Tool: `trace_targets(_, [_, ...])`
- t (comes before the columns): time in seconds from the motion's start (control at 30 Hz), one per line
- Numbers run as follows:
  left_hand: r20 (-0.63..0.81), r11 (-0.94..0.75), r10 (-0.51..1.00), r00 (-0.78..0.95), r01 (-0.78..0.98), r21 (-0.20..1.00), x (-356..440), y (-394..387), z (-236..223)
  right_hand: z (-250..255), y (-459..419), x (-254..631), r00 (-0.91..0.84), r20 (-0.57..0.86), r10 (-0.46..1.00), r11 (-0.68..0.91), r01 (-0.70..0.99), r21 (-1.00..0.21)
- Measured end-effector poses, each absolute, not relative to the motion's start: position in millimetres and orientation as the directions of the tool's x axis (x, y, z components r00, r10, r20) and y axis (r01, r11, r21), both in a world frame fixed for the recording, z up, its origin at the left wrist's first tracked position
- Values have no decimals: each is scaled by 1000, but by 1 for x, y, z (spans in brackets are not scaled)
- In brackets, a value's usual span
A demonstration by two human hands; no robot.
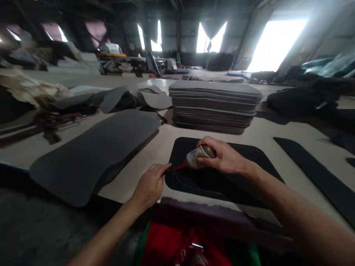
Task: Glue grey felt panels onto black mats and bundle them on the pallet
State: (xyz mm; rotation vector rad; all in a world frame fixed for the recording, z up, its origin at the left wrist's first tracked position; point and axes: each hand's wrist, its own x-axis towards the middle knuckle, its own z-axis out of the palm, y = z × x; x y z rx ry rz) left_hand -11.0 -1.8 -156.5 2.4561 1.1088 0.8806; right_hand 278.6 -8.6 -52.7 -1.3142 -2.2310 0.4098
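Note:
My right hand [222,157] is wrapped round a squeeze bottle [195,157] with a red nozzle, tilted so that the tip points down and left. The tip is at the left part of a dark, round-cornered sheet [238,184] lying flat in front of me. A thin curved line shows on the sheet near the tip. My left hand [149,186] is closed at the sheet's left edge, its thumb and fingers pinching there; the fingertips are partly hidden.
A tall stack of grey sheets [213,107] stands behind the dark sheet. More grey sheets [105,144] lie at the left, overhanging the table edge. A long dark strip [313,171] lies at the right, with dark cloth [294,101] beyond it.

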Motion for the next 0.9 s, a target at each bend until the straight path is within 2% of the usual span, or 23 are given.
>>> trace_targets(0.37, [414,-631,776,476,582,513,-8,-6,-157,-66,66,293,-194,356,914,364,780,-509])
trace_targets(0.53, [416,-633,774,476,588,504,-9,-5,-160,-67,81,305,-127,392,911,305,848,-433])
trace_targets(0.7, [417,-635,773,479,587,503,-9,-4,-161,-59,78,321,-89,359,929,241,883,-403])
trace_targets(0.83, [405,-622,783,473,599,505,-9,-5,-159,-54,59,336,-22,312,950,166,881,-443])
trace_targets(0.9, [405,-621,784,470,601,503,-9,-5,-158,-59,49,346,75,282,957,90,843,-530])
